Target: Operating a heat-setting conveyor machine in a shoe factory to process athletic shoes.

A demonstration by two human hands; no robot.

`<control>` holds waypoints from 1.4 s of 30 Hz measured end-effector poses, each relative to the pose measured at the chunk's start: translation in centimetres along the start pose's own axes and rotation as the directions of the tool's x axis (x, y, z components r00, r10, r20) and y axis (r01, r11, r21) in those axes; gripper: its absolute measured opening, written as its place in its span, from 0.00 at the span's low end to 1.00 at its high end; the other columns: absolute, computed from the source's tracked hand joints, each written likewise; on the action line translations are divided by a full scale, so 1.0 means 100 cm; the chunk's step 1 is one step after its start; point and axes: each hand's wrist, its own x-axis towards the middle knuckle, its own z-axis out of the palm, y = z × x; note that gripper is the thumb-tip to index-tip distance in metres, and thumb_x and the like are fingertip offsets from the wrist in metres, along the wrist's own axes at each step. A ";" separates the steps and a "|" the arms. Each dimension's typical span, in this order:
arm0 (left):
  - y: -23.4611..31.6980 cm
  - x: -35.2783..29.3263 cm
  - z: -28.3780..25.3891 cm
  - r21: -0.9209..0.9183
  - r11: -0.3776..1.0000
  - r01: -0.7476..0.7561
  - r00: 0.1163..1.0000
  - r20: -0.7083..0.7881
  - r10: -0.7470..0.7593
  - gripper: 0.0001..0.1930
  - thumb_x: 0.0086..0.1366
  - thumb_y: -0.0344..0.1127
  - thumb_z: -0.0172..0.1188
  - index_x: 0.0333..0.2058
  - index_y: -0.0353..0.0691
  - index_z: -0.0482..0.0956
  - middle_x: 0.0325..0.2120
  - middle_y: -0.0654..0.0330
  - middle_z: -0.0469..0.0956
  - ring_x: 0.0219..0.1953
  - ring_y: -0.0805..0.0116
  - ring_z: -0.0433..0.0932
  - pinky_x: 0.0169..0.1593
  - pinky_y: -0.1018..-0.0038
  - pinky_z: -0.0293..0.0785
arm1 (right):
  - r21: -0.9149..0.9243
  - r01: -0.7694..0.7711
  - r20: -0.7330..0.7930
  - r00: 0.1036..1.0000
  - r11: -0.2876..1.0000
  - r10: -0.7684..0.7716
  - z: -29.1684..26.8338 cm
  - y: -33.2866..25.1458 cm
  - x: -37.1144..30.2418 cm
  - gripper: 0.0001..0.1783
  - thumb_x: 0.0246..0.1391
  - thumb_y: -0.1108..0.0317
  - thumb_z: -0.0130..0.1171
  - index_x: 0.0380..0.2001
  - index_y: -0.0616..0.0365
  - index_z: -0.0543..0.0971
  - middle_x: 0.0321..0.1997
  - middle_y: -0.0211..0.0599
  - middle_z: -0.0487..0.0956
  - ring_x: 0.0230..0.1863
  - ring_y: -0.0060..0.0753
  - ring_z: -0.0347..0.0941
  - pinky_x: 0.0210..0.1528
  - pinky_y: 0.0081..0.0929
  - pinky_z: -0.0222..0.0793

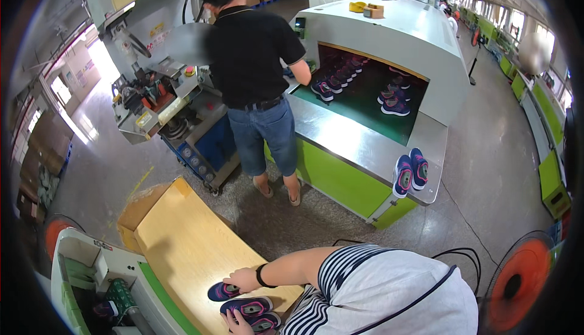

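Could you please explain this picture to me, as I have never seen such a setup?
There is no robot: a wide fisheye camera on a person's head looks down at their bare hands, bending straight edges. Three blue shoes with pink trim lie on the wooden tabletop. The right hand is at the leftmost shoe's opening; the left hand touches the middle shoe. How firmly is unclear. Beyond, a co-worker stands beside a large machine with more shoes on its green belt.
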 end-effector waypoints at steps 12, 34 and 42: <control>0.008 -0.004 0.011 0.074 0.958 -0.276 0.955 -0.092 0.282 0.28 0.66 0.51 0.60 0.54 0.31 0.74 0.52 0.40 0.75 0.53 0.45 0.74 0.58 0.62 0.69 | -0.103 -0.183 0.005 0.983 0.978 0.184 -0.019 0.092 -0.157 0.36 0.53 0.55 0.62 0.63 0.58 0.67 0.62 0.52 0.73 0.61 0.54 0.71 0.60 0.46 0.68; 0.014 -0.011 0.004 0.072 0.974 -0.214 0.972 -0.087 0.220 0.27 0.66 0.52 0.60 0.52 0.33 0.74 0.50 0.42 0.75 0.49 0.50 0.76 0.54 0.64 0.73 | 0.028 -0.686 0.143 0.723 0.727 0.676 0.002 0.148 -0.306 0.20 0.47 0.59 0.61 0.37 0.63 0.85 0.41 0.55 0.83 0.46 0.57 0.80 0.48 0.49 0.73; 0.011 -0.010 0.006 0.049 0.979 -0.200 0.974 -0.095 0.203 0.30 0.66 0.52 0.61 0.56 0.33 0.73 0.52 0.42 0.75 0.52 0.49 0.76 0.56 0.64 0.72 | -0.079 -0.639 0.139 0.753 0.765 0.643 -0.001 0.152 -0.316 0.26 0.50 0.48 0.62 0.38 0.62 0.85 0.42 0.56 0.83 0.48 0.57 0.78 0.51 0.49 0.72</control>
